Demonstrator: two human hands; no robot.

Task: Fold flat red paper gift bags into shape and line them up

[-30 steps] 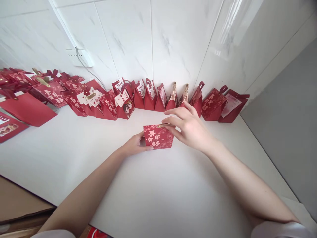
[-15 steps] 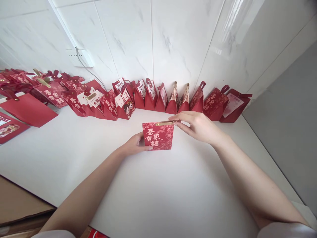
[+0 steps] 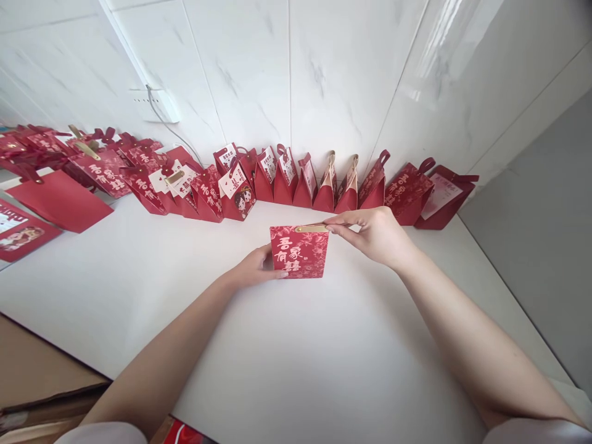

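Note:
A small red gift box with white lettering and a pale floral print stands on the white table. Around its left side, my left hand grips it, thumb on the lower front and the other fingers behind, out of sight. A gold ribbon handle runs along the top edge. My right hand pinches the ribbon's right end at the box's upper right corner between thumb and fingers.
Behind my hands, a row of similar red boxes lines the tiled wall. Many more boxes crowd the left side. A socket with a cable is on the wall. Below the table's left edge sits a cardboard box.
The view has shifted slightly, so the scene sits a little further right. My right fingers still pinch the ribbon, and the gold strip shows a bit broader. My left hand's grip is unchanged.

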